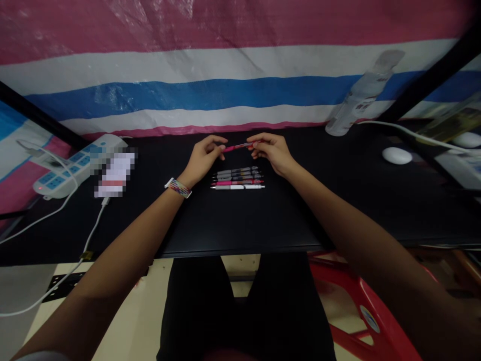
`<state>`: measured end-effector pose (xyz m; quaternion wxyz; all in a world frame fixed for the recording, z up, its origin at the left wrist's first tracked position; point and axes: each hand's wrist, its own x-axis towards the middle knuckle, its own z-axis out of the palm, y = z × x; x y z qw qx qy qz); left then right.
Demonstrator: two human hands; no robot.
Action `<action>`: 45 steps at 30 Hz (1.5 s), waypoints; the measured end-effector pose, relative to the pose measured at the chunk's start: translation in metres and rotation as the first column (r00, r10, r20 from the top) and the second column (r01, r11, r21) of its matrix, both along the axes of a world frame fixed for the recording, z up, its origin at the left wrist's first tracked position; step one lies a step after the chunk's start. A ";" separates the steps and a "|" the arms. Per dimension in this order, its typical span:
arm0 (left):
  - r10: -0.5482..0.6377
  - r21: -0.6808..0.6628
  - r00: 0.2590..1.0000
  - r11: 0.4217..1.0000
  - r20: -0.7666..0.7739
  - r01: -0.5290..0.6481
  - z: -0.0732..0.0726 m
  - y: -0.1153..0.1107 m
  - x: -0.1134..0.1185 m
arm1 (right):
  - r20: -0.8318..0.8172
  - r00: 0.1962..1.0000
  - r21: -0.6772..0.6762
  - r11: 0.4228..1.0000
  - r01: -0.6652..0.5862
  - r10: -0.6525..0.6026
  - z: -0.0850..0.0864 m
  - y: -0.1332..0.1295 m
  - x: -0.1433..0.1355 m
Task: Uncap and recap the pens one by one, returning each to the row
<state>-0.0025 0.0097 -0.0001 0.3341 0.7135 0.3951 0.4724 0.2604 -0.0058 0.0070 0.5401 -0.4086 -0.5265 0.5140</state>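
A red pen (240, 146) is held level above the black table (240, 225), spanning the gap between my two hands. My left hand (205, 158), with a woven band on its wrist, pinches the pen's left end between thumb and fingers. The right end is gripped by the closed fingers of my right hand (276, 154). Just below lies a row of pens, side by side: several grey-and-dark pens (236, 172) at the back, then a red pen (235, 183), with a white pen (240, 187) nearest me.
On the left are a power strip (80, 163) and a phone (115, 174) on a white cable (94, 228). A clear bottle (355, 105) and a white mouse (397, 155) stand to the right. Behind hangs a striped sheet (210, 93). A red stool (345, 296) is below the table.
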 end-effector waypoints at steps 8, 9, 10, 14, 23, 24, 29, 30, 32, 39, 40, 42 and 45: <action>0.040 -0.063 0.998 0.997 0.044 -0.037 0.005 -0.007 0.005 | 0.028 1.000 0.003 1.000 -0.003 0.003 0.000 0.000 0.000; 0.044 -0.075 0.998 0.996 0.035 -0.042 0.006 -0.007 0.006 | 0.032 0.999 0.003 1.000 -0.006 0.005 0.000 0.000 0.000; 0.041 -0.079 0.999 0.996 0.029 -0.039 0.006 -0.007 0.006 | 0.035 0.999 0.002 1.000 -0.008 0.008 0.000 0.000 0.000; 0.000 -0.042 0.998 0.999 0.060 0.002 0.007 -0.008 0.007 | 0.036 0.999 0.003 1.000 -0.013 0.013 -0.001 0.001 0.000; 0.033 -0.051 0.994 0.998 0.107 -0.028 0.010 -0.013 0.007 | -0.028 1.000 -0.041 0.999 0.001 -0.002 0.005 -0.003 0.000; 0.027 -0.049 0.994 0.999 0.108 -0.022 0.010 -0.013 0.007 | -0.031 1.000 -0.045 0.999 0.004 -0.005 0.005 -0.004 0.000; 0.021 -0.002 0.996 1.000 0.090 -0.021 0.009 -0.012 0.007 | -0.042 0.999 -0.056 0.998 0.014 -0.017 0.008 -0.004 0.000; 0.024 0.021 0.996 0.999 0.085 -0.026 0.009 -0.011 0.007 | -0.045 0.999 -0.058 0.998 0.017 -0.020 0.008 -0.004 -0.001; 0.019 0.063 0.996 0.998 0.084 -0.024 0.010 -0.012 0.007 | -0.049 0.999 -0.057 0.998 0.019 -0.021 0.008 -0.005 -0.001; 0.036 0.032 0.999 0.999 0.021 -0.037 0.010 -0.013 0.008 | -0.061 0.998 -0.039 0.999 0.017 -0.020 0.006 -0.004 -0.001; 0.043 0.018 0.999 0.999 0.028 -0.044 0.010 -0.013 0.009 | -0.060 0.998 -0.036 0.999 0.015 -0.017 0.006 -0.004 -0.001; 0.052 -0.010 0.997 0.999 0.048 -0.052 0.009 -0.012 0.009 | -0.055 0.998 -0.033 0.999 0.012 -0.014 0.005 -0.004 -0.001; 0.067 -0.025 0.996 0.998 0.056 -0.066 0.008 -0.011 0.009 | -0.028 1.000 -0.037 0.999 0.006 -0.007 0.005 -0.003 0.000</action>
